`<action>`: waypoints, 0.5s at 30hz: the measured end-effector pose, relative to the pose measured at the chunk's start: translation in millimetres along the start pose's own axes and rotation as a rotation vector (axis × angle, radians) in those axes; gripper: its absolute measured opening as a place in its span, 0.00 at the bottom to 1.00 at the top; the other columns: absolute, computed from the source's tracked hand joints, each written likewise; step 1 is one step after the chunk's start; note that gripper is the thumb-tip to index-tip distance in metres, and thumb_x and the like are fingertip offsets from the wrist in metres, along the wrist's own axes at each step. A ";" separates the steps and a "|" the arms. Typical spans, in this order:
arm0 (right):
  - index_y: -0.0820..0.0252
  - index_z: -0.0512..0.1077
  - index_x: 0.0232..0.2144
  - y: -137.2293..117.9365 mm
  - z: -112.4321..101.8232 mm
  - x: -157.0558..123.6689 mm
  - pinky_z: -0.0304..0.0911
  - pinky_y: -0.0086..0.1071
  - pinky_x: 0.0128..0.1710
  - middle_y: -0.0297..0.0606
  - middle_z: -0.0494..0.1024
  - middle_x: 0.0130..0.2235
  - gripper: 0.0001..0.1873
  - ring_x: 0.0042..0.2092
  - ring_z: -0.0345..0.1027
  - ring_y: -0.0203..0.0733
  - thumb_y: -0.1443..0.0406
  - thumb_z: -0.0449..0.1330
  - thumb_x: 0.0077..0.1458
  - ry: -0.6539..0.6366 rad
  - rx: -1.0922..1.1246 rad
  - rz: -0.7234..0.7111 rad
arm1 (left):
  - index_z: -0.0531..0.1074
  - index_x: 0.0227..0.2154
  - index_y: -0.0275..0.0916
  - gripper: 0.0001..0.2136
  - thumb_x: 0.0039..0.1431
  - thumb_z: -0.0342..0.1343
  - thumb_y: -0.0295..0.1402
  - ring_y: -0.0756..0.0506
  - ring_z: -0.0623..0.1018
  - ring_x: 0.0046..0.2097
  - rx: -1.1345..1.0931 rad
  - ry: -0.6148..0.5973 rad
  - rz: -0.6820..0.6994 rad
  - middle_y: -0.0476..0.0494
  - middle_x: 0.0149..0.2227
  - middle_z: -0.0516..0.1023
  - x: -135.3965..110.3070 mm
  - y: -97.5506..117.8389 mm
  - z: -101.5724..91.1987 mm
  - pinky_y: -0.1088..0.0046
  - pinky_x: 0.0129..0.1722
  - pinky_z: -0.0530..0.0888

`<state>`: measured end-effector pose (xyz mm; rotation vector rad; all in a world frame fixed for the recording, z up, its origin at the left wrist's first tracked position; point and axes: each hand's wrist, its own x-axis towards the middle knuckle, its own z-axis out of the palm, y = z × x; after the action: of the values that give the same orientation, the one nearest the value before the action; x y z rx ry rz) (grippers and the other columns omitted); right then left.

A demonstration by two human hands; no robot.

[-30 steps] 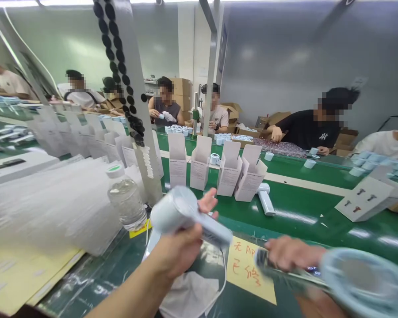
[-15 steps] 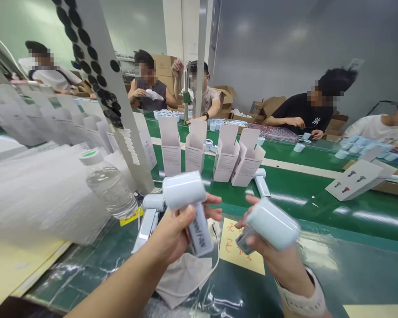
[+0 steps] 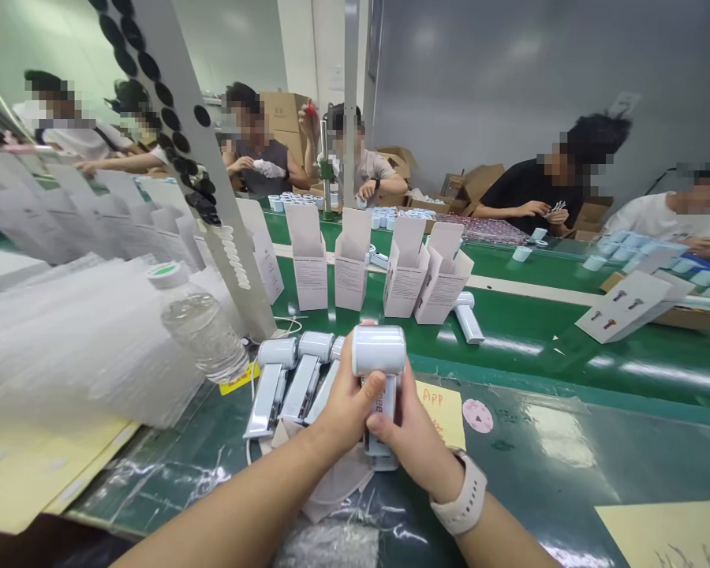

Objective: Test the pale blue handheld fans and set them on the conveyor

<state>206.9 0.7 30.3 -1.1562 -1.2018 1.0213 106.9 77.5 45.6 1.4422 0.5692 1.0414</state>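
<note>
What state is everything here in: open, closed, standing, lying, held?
Held fan: head up, clasped by left grip and right grip; running or not, cannot tell.
Four middle white boxes: standing, top flaps raised.
Printed box: flap open.
Bottle: capped, clear liquid inside.
Fan on green belt: lying.
Yellow note: partly covered.

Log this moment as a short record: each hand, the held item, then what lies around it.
Left hand: holding the light blue fan, thumb on its handle
Right hand: on the same fan; white wristband at the wrist
Held fan: upright, barrel above handle
Left of hands: more fans lying side by side, one partly hidden; clear bottle beyond
Right of hands: yellow note, partly covered; round pink sticker
Ahead: open-topped white boxes; single fan lying right of them
</note>
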 end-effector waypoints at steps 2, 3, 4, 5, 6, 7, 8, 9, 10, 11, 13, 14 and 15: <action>0.54 0.37 0.71 -7.6 -14.6 3.4 0.56 0.51 0.62 0.50 0.61 0.67 0.58 0.65 0.59 0.56 0.43 0.63 0.51 0.093 -0.205 0.056 | 0.64 0.59 0.38 0.40 0.53 0.50 0.64 0.32 0.70 0.59 0.085 -0.141 0.012 0.31 0.58 0.71 5.9 -5.6 -4.9 0.54 0.59 0.67; 0.52 0.40 0.70 -12.7 -24.5 4.5 0.57 0.53 0.62 0.49 0.62 0.66 0.56 0.64 0.60 0.57 0.46 0.65 0.50 0.152 -0.332 0.080 | 0.65 0.59 0.38 0.37 0.55 0.50 0.62 0.32 0.68 0.61 0.171 -0.196 0.022 0.31 0.60 0.69 9.3 -7.2 -8.3 0.53 0.60 0.66; 0.50 0.42 0.70 -18.2 -36.6 4.8 0.57 0.54 0.61 0.47 0.63 0.66 0.55 0.64 0.61 0.58 0.48 0.66 0.49 0.215 -0.461 0.099 | 0.66 0.58 0.39 0.34 0.57 0.52 0.59 0.32 0.66 0.63 0.296 -0.229 0.043 0.32 0.62 0.67 12.8 -7.8 -12.3 0.52 0.61 0.65; 0.49 0.45 0.70 -23.3 -51.4 3.7 0.57 0.55 0.60 0.46 0.64 0.65 0.54 0.63 0.62 0.59 0.50 0.66 0.48 0.276 -0.582 0.113 | 0.68 0.56 0.41 0.28 0.59 0.53 0.54 0.32 0.63 0.65 0.451 -0.232 0.078 0.33 0.63 0.65 16.5 -7.4 -16.7 0.50 0.63 0.63; 0.49 0.47 0.69 -27.4 -69.6 0.9 0.58 0.56 0.59 0.46 0.65 0.64 0.53 0.62 0.63 0.61 0.50 0.66 0.47 0.324 -0.692 0.133 | 0.70 0.53 0.42 0.23 0.60 0.55 0.48 0.33 0.60 0.66 0.620 -0.209 0.114 0.35 0.64 0.63 20.2 -6.4 -21.0 0.50 0.64 0.60; 0.50 0.50 0.68 -29.9 -91.7 -4.3 0.60 0.55 0.57 0.48 0.67 0.63 0.51 0.60 0.65 0.62 0.50 0.65 0.46 0.371 -0.785 0.166 | 0.72 0.51 0.42 0.18 0.60 0.55 0.42 0.34 0.58 0.67 0.783 -0.170 0.137 0.37 0.65 0.62 23.9 -5.0 -25.3 0.49 0.65 0.58; 0.52 0.54 0.67 -30.4 -117.8 -12.0 0.62 0.55 0.55 0.50 0.68 0.61 0.49 0.58 0.66 0.63 0.49 0.64 0.46 0.411 -0.869 0.229 | 0.73 0.49 0.41 0.16 0.60 0.55 0.38 0.34 0.58 0.67 0.923 -0.126 0.133 0.36 0.64 0.63 27.5 -3.7 -29.1 0.48 0.66 0.57; 0.55 0.58 0.66 -28.8 -147.8 -22.4 0.64 0.54 0.52 0.52 0.71 0.58 0.48 0.56 0.68 0.65 0.48 0.64 0.44 0.444 -0.931 0.302 | 0.74 0.49 0.39 0.15 0.60 0.54 0.35 0.33 0.59 0.67 1.035 -0.081 0.101 0.35 0.63 0.64 30.7 -2.9 -32.2 0.48 0.65 0.57; 0.56 0.62 0.63 -25.5 -180.9 -35.4 0.65 0.53 0.49 0.52 0.74 0.55 0.47 0.53 0.70 0.65 0.48 0.64 0.42 0.475 -0.983 0.381 | 0.73 0.49 0.37 0.16 0.60 0.53 0.34 0.32 0.60 0.66 1.123 -0.048 0.051 0.32 0.62 0.66 33.4 -2.9 -34.5 0.47 0.65 0.58; 0.56 0.66 0.60 -21.1 -215.9 -50.3 0.66 0.52 0.45 0.53 0.76 0.52 0.44 0.50 0.73 0.65 0.47 0.65 0.41 0.515 -1.020 0.461 | 0.73 0.51 0.34 0.18 0.59 0.54 0.34 0.30 0.61 0.65 1.192 -0.034 -0.004 0.30 0.61 0.67 35.2 -3.6 -35.8 0.45 0.65 0.57; 0.55 0.74 0.50 -11.7 -284.0 -82.7 0.64 0.50 0.40 0.55 0.79 0.42 0.38 0.42 0.76 0.64 0.46 0.66 0.36 0.672 -1.051 0.587 | 0.71 0.53 0.30 0.21 0.58 0.54 0.35 0.28 0.62 0.65 1.285 -0.060 -0.081 0.24 0.60 0.69 36.2 -7.2 -34.9 0.43 0.65 0.54; 0.53 0.77 0.44 -7.8 -312.9 -98.1 0.62 0.52 0.37 0.56 0.79 0.36 0.34 0.38 0.76 0.63 0.46 0.67 0.34 0.773 -1.051 0.601 | 0.70 0.55 0.28 0.23 0.58 0.54 0.34 0.27 0.61 0.66 1.307 -0.089 -0.089 0.23 0.60 0.68 35.6 -9.4 -32.9 0.43 0.66 0.51; 0.50 0.78 0.38 -4.7 -335.6 -111.8 0.59 0.54 0.34 0.57 0.77 0.31 0.30 0.36 0.75 0.65 0.46 0.68 0.31 0.892 -1.054 0.564 | 0.69 0.56 0.27 0.24 0.58 0.54 0.34 0.28 0.60 0.67 1.311 -0.119 -0.081 0.22 0.61 0.67 34.5 -11.5 -30.4 0.43 0.67 0.49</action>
<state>528.7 -145.7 18.8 -2.5173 -0.6172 0.0494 100.2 124.2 40.4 2.5338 1.3340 0.4328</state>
